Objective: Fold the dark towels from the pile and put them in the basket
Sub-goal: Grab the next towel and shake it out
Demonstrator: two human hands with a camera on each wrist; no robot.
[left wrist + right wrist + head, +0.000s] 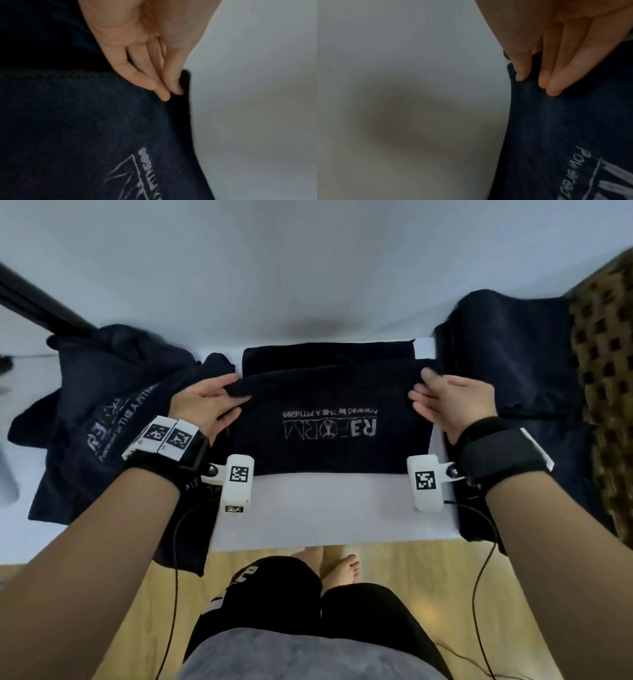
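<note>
Nearest the camera in the head view, the person's legs and bare feet are standing on a wooden floor (394,563), with the white table (329,508) just ahead. On the table, a dark towel (329,422) with white printed lettering is lying between the two hands, its near edge resting flat on the white surface. The left hand (205,402) is pinching the towel's far left corner, thumb on top and fingers underneath, lifting that edge off the layer below. The right hand (448,402) is gripping the far right corner in the same way, thumb above, fingers curled at the cloth. The left wrist view is showing what the head view is not: the fingers (145,81) are lying pressed together against the towel's (85,128) stitched hem, the tips touching at the corner, with part of the printed logo below them. The right wrist view is showing the fingers (556,83) close together on the cloth (565,128), one fingertip hooking over the hemmed edge, beside the word "Powered". Beyond the lifted edge, another dark folded layer (325,356) is lying flat. To the left, a rumpled pile of dark towels (102,405) is sitting on the table; to the right, more dark cloth (507,347) is lying beside a brown woven basket (606,378).
</note>
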